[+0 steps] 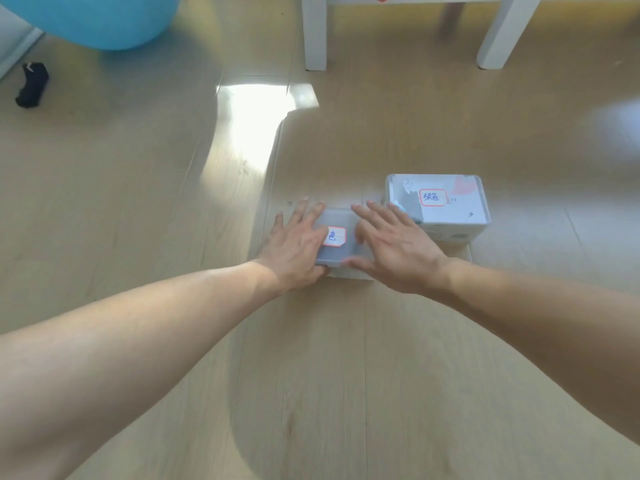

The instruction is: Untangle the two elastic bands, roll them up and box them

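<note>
Item: small translucent lidded box [337, 252], flat on the wooden floor [138, 209], lid on, bearing a red-edged white label [334, 236] with blue handwriting, partly covered. Left hand [294, 249]: laid palm-down over the box's left side, fingers [300, 211] straight and spread, their tips reaching past the box's far left corner to the floor; thumb tucked at the near left edge of the box, touching it. Right hand [394, 249]: laid palm-down over the box's right side, fingers straight and slightly fanned, reaching toward the far right corner; thumb stretched along the near edge of the lid. Neither hand curls round the box; both press flat upon it, the label showing in the gap between them. Contents of the box: cannot be made out through the lid and hands; no elastic band shows. Second item: larger white lidded box [438, 206], just beside the right hand on its far right, resting on the floor, carrying its own red-edged label with blue characters; the fingers of the right hand lie near its left end, and contact cannot be told. Also present: white furniture legs [315, 32] at the far edge, a blue rounded object [100, 19] at far left, a small dark object [32, 84] on the floor near it, a bright patch of sunlight [256, 102] on the boards.
</note>
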`<state>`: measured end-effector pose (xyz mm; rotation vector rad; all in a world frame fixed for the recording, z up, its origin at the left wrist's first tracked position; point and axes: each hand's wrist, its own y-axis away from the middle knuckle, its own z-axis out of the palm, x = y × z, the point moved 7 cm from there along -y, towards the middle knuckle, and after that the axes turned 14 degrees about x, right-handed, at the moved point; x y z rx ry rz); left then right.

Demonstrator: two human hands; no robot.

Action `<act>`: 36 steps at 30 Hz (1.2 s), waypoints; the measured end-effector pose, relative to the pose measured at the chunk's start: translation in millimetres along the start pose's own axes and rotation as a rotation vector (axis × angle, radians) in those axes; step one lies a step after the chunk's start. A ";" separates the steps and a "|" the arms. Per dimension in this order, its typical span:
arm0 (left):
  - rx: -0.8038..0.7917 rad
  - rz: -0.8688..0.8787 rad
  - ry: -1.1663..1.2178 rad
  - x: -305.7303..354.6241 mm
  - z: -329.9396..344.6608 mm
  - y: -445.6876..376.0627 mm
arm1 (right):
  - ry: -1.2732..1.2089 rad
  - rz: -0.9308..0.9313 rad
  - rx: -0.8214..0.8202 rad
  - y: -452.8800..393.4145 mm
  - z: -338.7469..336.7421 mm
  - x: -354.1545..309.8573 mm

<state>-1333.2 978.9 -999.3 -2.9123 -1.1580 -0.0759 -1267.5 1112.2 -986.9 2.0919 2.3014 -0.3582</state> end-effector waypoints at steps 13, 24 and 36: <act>-0.001 -0.079 -0.017 30.7 20.0 -2.1 | 0.011 0.440 0.056 65.0 1.4 108.4; -0.059 -0.108 0.045 3.5 13.8 -48.5 | 0.043 0.390 -0.092 30.4 1.7 103.8; -0.052 -0.127 0.253 -7.6 0.3 -47.8 | -0.172 0.493 -0.191 18.2 -1.3 108.2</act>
